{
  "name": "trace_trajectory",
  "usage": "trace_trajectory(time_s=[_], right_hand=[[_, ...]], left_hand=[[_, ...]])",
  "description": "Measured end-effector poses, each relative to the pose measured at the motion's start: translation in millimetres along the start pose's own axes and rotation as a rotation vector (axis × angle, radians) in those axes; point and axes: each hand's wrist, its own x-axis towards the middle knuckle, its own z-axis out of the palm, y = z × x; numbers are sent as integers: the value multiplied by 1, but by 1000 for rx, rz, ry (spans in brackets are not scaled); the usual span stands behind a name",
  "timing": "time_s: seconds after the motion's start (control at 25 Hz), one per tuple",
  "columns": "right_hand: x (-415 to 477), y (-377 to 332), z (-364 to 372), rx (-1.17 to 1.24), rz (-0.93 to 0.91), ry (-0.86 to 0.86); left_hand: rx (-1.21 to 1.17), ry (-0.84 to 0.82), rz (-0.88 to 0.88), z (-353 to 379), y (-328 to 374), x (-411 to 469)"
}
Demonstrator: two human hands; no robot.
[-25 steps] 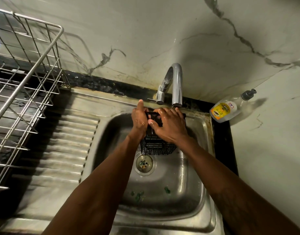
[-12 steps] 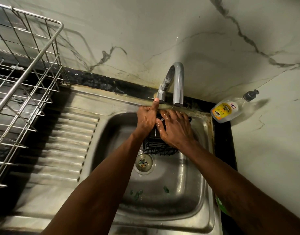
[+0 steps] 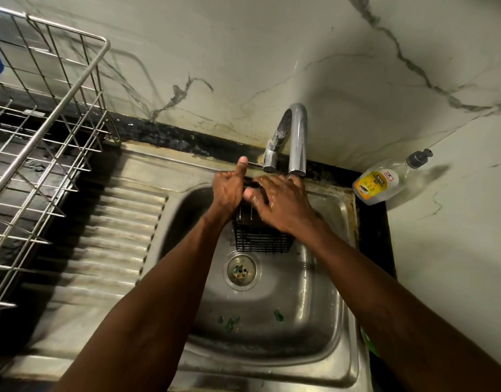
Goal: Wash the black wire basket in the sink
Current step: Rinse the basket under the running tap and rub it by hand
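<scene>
My left hand (image 3: 229,190) grips the black wire basket (image 3: 262,239) by its left side, thumb sticking up. My right hand (image 3: 283,206) lies flat across its top, wet fingers spread, holding nothing. The basket hangs inside the sink (image 3: 322,292), under both palms, its far end just below the faucet (image 3: 297,137).

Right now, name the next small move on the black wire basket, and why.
Probably tip the black wire basket back so its near mesh meets the thin stream from the curved chrome tap. The water lands on the right hand spread over the top; the left hand grips the left side.
</scene>
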Motion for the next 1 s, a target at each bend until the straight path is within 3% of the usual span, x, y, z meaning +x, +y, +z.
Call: trace_trajectory(time_s=[0.16, 0.36, 0.44, 0.56, 0.72, 0.88, 1.0], right_hand=[[-1, 15, 0, 4, -46, -49], [18, 22, -14, 275, 98, -50], [13, 22, -10, 213, 39, 31], [-3, 21, 1, 161, -37, -70], [1, 28, -7, 413, -37, 12], [12, 25, -18, 446, 34, -71], [7, 21, 3, 703, 213, 172]], left_hand=[[54, 19, 23, 0, 4, 4], [63, -28, 13, 1, 1, 9], [34, -27, 0, -7, -4, 15], [-22, -20, -27, -19, -8, 22], [-82, -60, -29, -21, -1, 16], [-133, -57, -62, -24, 9, 10], [-216, -104, -41, -27, 11, 2]])
